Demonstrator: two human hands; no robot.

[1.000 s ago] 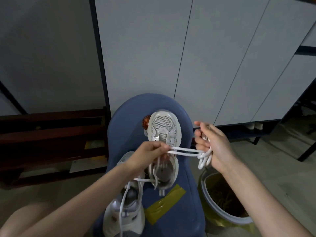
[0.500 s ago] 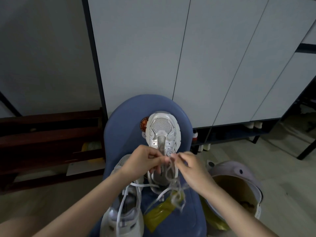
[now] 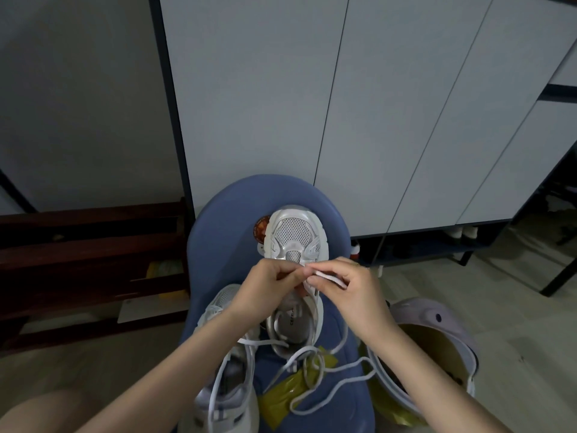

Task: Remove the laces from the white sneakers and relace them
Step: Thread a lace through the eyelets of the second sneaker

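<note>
Two white sneakers lie on a blue chair seat (image 3: 224, 232). The far sneaker (image 3: 293, 232) points its toe away from me. The near sneaker (image 3: 228, 395) lies at the lower left with its lace threaded. My left hand (image 3: 265, 289) pinches at the far sneaker's eyelet area. My right hand (image 3: 346, 289) pinches a flat white lace (image 3: 327, 278) just above the same spot, fingertips almost touching the left hand's. The slack of the lace (image 3: 337, 385) trails in loops over the seat's front.
A yellow tape patch (image 3: 281, 398) sticks to the seat. A lavender bin with a yellow liner (image 3: 437, 345) stands at the right of the chair. Grey cabinet doors (image 3: 343, 120) rise behind. A dark wooden bench (image 3: 87, 251) stands at the left.
My right hand came in from the right, where it held the lace stretched out, and met my left hand over the far sneaker. The lace slack dropped onto the seat.
</note>
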